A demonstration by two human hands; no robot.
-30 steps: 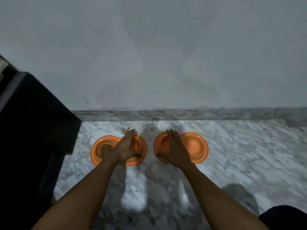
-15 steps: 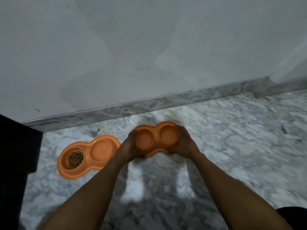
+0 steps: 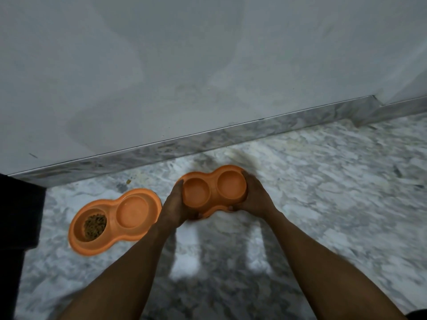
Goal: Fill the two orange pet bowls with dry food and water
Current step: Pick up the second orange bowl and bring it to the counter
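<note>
Both grips, left grip (image 3: 175, 209) and right grip (image 3: 256, 199), clasp the empty bowl (image 3: 215, 188) by its ends, centre frame. Lower left, the second bowl (image 3: 113, 218) holds kibble (image 3: 95, 225). Likely step: fetching it for filling; next, carry it level.

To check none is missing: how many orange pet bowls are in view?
2. The left bowl lies on the floor with dry food; the right bowl is held by left hand and right hand. None seems hidden.
</note>
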